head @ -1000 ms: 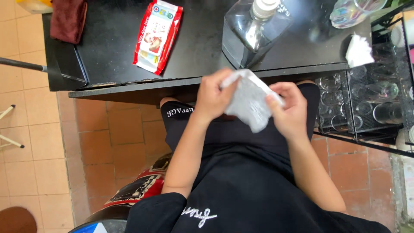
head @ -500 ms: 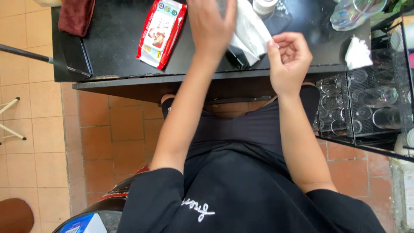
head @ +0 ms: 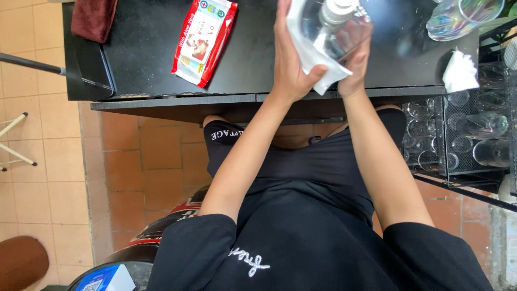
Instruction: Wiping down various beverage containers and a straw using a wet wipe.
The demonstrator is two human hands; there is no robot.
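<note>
Hands meet over the black surface (head: 151,64), both raised around a clear glass container (head: 336,29) with a pale cap at its top. The left hand (head: 291,59) is closed on a white wipe (head: 318,67), thumb pressing the cloth against the container's near side, so the wipe lies between that grip and the glass. The right hand (head: 356,70) cups the container from the other side, fingers curled behind it; the glass sits between the two grips, above the surface's near edge. Left of the container, well apart, lies a red wet-wipe packet (head: 203,40); further left, a dark red cloth (head: 92,19) at the surface's corner. Right of the container sits a crumpled white tissue (head: 459,71), near an iridescent glass (head: 463,16). Beyond the surface's right end stands a wire rack of clear glasses (head: 468,134).
</note>
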